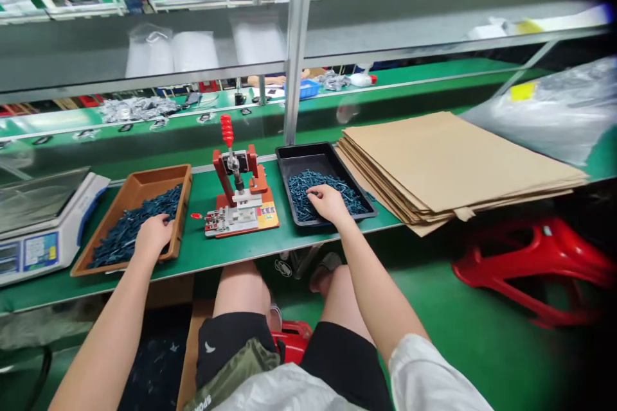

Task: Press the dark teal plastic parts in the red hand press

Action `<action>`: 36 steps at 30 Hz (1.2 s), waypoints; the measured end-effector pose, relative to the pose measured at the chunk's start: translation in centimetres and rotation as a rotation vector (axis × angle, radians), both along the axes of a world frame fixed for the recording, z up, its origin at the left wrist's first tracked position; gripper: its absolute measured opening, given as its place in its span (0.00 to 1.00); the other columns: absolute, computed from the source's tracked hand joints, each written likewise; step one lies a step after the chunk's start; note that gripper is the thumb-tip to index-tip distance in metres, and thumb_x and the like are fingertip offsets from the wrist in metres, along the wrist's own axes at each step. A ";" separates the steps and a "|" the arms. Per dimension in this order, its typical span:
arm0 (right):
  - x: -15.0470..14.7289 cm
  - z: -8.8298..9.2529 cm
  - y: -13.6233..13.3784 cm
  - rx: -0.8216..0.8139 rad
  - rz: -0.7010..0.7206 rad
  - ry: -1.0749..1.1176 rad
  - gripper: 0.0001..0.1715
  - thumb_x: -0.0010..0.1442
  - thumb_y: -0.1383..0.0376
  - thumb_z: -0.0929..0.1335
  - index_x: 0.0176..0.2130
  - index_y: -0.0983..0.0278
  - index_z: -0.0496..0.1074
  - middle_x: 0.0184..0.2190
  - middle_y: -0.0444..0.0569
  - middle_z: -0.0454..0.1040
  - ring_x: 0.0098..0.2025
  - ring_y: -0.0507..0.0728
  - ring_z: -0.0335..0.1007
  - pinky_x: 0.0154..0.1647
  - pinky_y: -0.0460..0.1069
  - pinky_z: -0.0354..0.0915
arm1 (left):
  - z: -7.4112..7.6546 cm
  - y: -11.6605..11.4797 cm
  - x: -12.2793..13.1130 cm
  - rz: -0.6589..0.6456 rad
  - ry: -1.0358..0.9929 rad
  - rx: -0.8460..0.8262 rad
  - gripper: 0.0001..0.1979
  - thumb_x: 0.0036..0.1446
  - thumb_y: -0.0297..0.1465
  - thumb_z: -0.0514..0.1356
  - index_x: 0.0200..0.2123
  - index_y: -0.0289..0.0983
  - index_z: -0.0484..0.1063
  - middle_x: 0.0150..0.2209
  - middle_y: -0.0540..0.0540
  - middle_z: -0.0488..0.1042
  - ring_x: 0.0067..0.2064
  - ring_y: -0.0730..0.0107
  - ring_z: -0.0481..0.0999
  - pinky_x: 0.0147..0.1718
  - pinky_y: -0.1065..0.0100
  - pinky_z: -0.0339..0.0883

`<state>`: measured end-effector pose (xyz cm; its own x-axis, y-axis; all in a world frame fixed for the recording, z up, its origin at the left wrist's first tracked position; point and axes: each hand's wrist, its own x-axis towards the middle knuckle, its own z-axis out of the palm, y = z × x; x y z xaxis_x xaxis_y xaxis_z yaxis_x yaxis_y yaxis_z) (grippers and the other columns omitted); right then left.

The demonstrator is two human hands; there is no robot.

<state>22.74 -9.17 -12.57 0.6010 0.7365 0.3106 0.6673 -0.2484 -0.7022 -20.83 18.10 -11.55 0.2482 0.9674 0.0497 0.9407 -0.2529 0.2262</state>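
Observation:
My left hand [153, 236] is over the near right part of a brown tray [139, 178], its fingers curled together at a heap of small dark blue parts [130, 229]. My right hand [328, 203] reaches into a black tray [308, 155], thumb and fingers pinched above thin blue-green parts [303, 191]. Whatever either pinch holds is too small or hidden to make out. Between the two trays stands a toggle press [236, 189] on a base plate, its red handle [227, 131] pointing up.
A weighing scale [53, 231] stands left of the brown tray. Stacked cardboard sheets [463, 160] lie right of the black tray, with a large plastic bag [554, 109] behind. A metal post [296, 45] and shelf rise at the back. Red stools [535, 263] are below.

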 end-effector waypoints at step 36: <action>-14.9 -5.6 3.3 0.381 0.332 0.775 0.13 0.59 0.55 0.69 0.40 0.61 0.73 0.31 0.47 0.79 0.33 0.56 0.78 0.36 0.51 0.75 | 1.5 -9.8 10.6 -0.414 -0.487 -0.079 0.18 0.58 0.36 0.61 0.49 0.37 0.82 0.38 0.42 0.82 0.38 0.58 0.81 0.43 0.59 0.76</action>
<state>7.84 -5.87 -18.21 0.5182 0.8390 0.1661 -0.0277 0.2105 -0.9772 -10.20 8.26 -10.06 0.5690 0.8017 0.1832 0.5533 -0.5380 0.6359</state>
